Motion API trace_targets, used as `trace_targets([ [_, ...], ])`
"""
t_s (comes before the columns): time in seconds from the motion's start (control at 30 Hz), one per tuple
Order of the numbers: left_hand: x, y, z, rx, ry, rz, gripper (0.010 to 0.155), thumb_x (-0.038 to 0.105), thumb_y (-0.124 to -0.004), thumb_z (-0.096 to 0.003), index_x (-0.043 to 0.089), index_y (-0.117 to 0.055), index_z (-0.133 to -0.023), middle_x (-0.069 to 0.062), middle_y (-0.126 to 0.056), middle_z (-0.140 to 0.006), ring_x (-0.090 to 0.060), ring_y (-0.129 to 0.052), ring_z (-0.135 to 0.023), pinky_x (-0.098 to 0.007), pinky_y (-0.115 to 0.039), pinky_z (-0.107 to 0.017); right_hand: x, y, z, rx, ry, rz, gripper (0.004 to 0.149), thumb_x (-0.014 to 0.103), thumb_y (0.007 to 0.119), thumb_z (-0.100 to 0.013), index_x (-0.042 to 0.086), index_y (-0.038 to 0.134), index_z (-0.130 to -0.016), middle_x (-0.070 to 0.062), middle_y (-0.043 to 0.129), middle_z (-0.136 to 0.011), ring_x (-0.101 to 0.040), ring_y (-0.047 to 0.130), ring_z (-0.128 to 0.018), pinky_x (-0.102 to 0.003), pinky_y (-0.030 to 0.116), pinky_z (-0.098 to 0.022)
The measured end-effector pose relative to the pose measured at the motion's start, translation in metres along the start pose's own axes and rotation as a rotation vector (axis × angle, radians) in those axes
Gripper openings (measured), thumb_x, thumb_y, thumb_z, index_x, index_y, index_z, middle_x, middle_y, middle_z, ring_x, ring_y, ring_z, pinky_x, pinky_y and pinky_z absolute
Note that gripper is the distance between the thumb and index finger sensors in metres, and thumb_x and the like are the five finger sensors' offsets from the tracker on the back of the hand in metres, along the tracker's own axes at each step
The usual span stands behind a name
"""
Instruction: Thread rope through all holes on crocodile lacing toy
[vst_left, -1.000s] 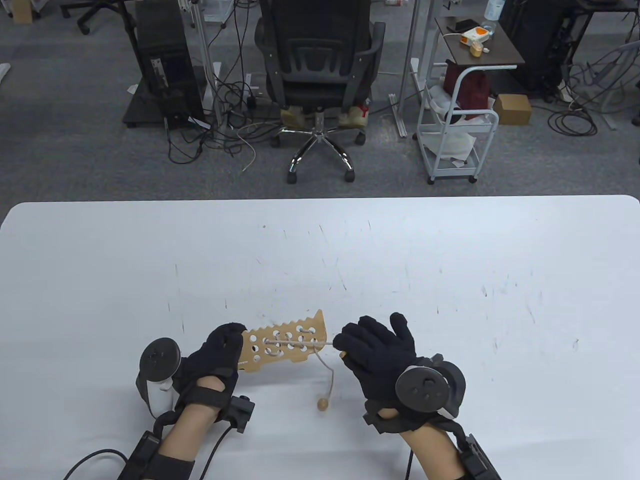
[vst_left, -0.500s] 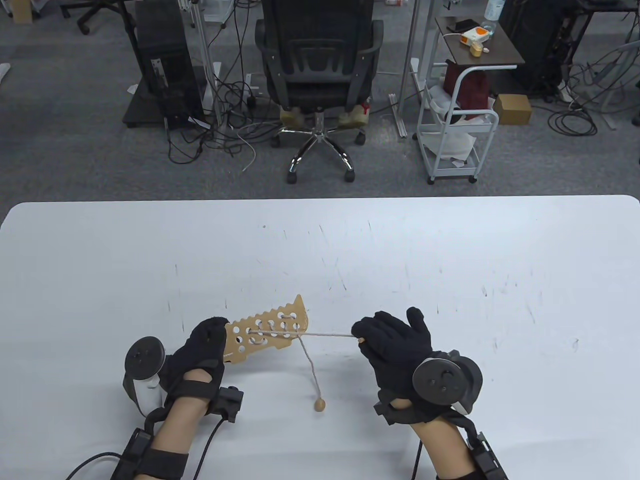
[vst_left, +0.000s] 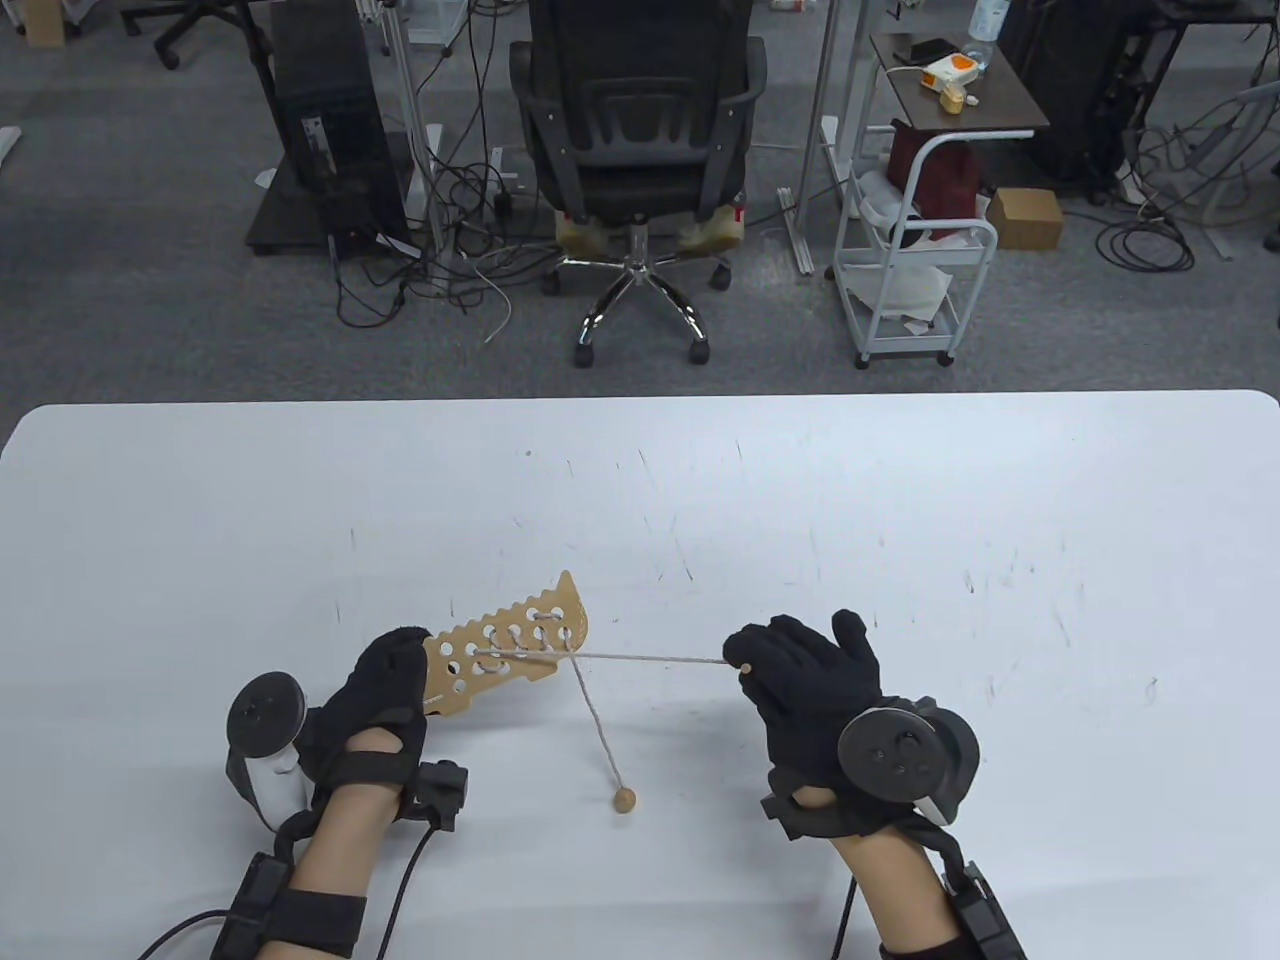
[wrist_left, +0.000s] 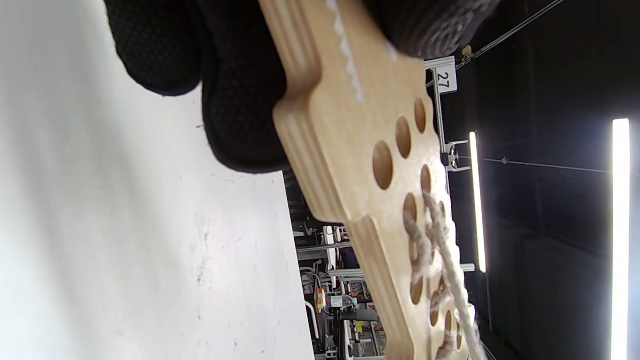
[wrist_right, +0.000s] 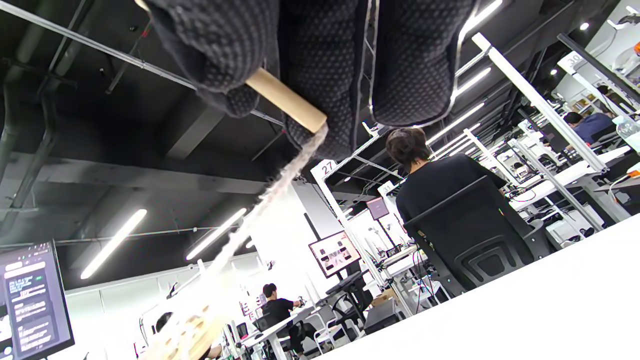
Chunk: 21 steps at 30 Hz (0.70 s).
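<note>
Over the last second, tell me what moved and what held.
The right hand, pinching the wooden needle, drew away to the right, pulling the rope out longer and taut. The left hand carried the crocodile board leftward and slightly away. The bead slid a little left. Both grips stayed unchanged.

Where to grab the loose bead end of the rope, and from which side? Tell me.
Take the rope just above the wooden bead, coming from the right with the right hand, once it lets go of the wooden needle. The bead likely stops a slipping pinch, and that slanting stretch lies clear of the crocodile board.
</note>
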<state>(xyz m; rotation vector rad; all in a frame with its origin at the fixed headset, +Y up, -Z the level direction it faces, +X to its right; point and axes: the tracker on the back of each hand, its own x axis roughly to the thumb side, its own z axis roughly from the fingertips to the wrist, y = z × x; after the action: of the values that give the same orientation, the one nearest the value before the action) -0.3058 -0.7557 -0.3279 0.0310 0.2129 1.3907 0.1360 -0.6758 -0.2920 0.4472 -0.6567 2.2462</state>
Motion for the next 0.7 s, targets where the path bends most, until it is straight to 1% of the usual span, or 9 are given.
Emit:
trace_targets([
  [0.1,0.001,-0.002,0.001,-0.006,-0.006,0.001,0.051,0.045,-0.072,-0.0436,0.024,-0.074,-0.090,0.000,-0.095,-0.070,-0.019,-0.106,-0.049,-0.046,-0.080,-0.058,0.000,-0.001,0.001,-0.009,0.001,0.009,0.041,0.028,0.077,-0.044,0.033,0.082,-0.085,-0.016,0.096,-0.083,-0.052,0.085,-0.078,-0.071,0.042,-0.066],
  [0.2,0.001,-0.004,0.002,-0.014,-0.010,0.009,0.051,0.045,-0.073,-0.0434,0.024,-0.075,-0.090,0.000,-0.095,-0.070,-0.019,-0.106,-0.049,-0.046,-0.080,-0.057,0.004,-0.001,0.002,-0.035,-0.021,-0.047,0.041,0.027,0.077,-0.045,0.032,0.080,-0.085,-0.014,0.096,-0.082,-0.047,0.089,-0.075,-0.070,0.044,-0.066],
  [0.3,0.002,-0.007,0.004,-0.030,-0.018,0.013,0.051,0.045,-0.073,-0.0433,0.024,-0.075,-0.090,0.000,-0.095,-0.070,-0.019,-0.106,-0.049,-0.046,-0.080,-0.057,0.009,0.000,0.003,-0.050,-0.041,-0.060,0.044,0.023,0.081,-0.044,0.032,0.078,-0.087,-0.012,0.096,-0.081,-0.044,0.092,-0.072,-0.070,0.046,-0.066],
  [0.4,0.003,-0.011,0.006,-0.049,-0.027,0.005,0.051,0.045,-0.073,-0.0433,0.024,-0.075,-0.090,0.000,-0.095,-0.070,-0.019,-0.106,-0.049,-0.046,-0.080,-0.057,0.012,0.004,0.005,-0.020,-0.055,-0.043,0.050,0.018,0.084,-0.044,0.031,0.075,-0.091,-0.010,0.096,-0.080,-0.043,0.092,-0.071,-0.070,0.046,-0.065],
  [0.5,0.005,-0.016,0.008,-0.071,-0.037,-0.005,0.051,0.045,-0.073,-0.0433,0.024,-0.075,-0.090,0.000,-0.095,-0.070,-0.019,-0.106,-0.049,-0.046,-0.080,-0.057,0.015,0.009,0.006,0.006,-0.075,-0.044,0.050,0.016,0.086,-0.042,0.025,0.079,-0.090,-0.010,0.099,-0.077,-0.041,0.094,-0.070,-0.069,0.047,-0.065],
  [0.6,0.007,-0.021,0.010,-0.098,-0.047,-0.018,0.051,0.045,-0.073,-0.0433,0.024,-0.075,-0.090,0.000,-0.095,-0.070,-0.019,-0.106,-0.049,-0.046,-0.080,-0.057,0.019,0.013,0.006,0.021,-0.093,-0.045,0.049,0.019,0.088,-0.040,0.016,0.082,-0.089,-0.008,0.103,-0.071,-0.036,0.098,-0.065,-0.068,0.051,-0.064],
  [0.7,0.009,-0.028,0.013,-0.122,-0.060,-0.040,0.051,0.045,-0.073,-0.0433,0.024,-0.075,-0.090,0.000,-0.095,-0.070,-0.019,-0.106,-0.049,-0.046,-0.080,-0.057,0.023,0.018,0.008,0.061,-0.109,-0.044,0.050,0.021,0.089,-0.041,0.014,0.081,-0.090,-0.008,0.104,-0.069,-0.034,0.099,-0.062,-0.067,0.052,-0.064],
])
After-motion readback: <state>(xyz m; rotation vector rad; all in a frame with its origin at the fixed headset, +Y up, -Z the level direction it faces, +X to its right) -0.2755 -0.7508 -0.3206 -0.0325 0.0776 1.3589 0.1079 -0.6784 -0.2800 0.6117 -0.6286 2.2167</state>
